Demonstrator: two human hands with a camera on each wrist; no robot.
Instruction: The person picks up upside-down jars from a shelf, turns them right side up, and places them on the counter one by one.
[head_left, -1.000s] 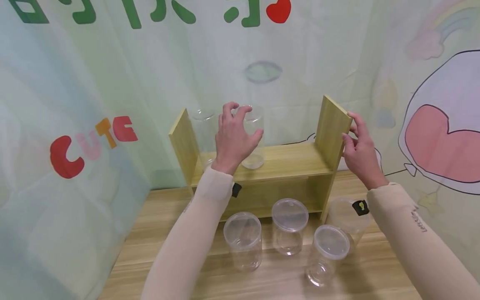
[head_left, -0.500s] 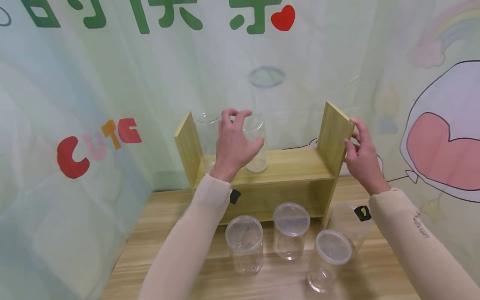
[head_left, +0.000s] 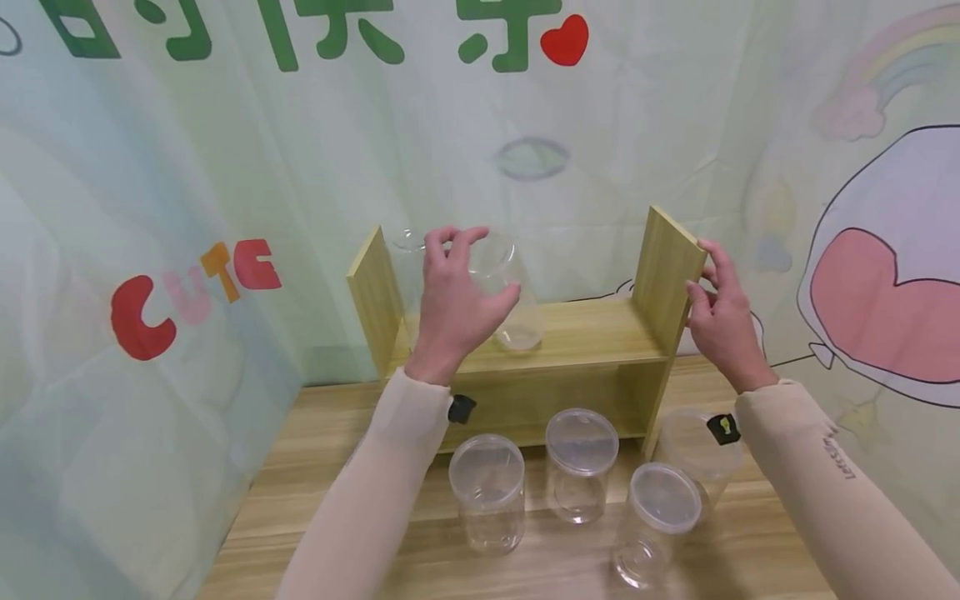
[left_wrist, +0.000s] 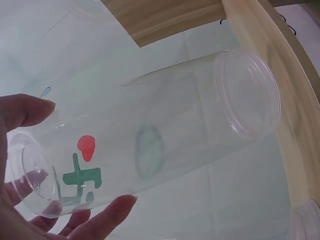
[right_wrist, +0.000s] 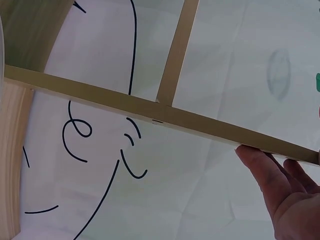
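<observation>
While the left hand (head_left: 456, 300) grips a clear jar (left_wrist: 175, 117), the right hand (head_left: 723, 325) touches a shelf (head_left: 592, 333)

Left hand: back toward the head camera, forearm reaching in from the near left; thumb to the right, fingers arched and spread wide around the jar's upper end.

Jar: one, clear, above the right-of-left-hand part of the upper board; tilted, long axis steep, upper end leaning left, ridged lower end pointing down and right. Contact between lower end and board: cannot tell.

Right hand: forearm from the near right, fingers bent, tips against the shelf's right side panel (head_left: 666, 287) at its near edge; whether they pinch it, cannot tell.

Also: second jar (head_left: 407, 271), at the shelf's left end, partly hidden by the left hand; four lidded jars (head_left: 487, 508), upright on the wooden table (head_left: 300, 425), near side of the shelf; printed cloth (head_left: 315, 158), far side.
</observation>
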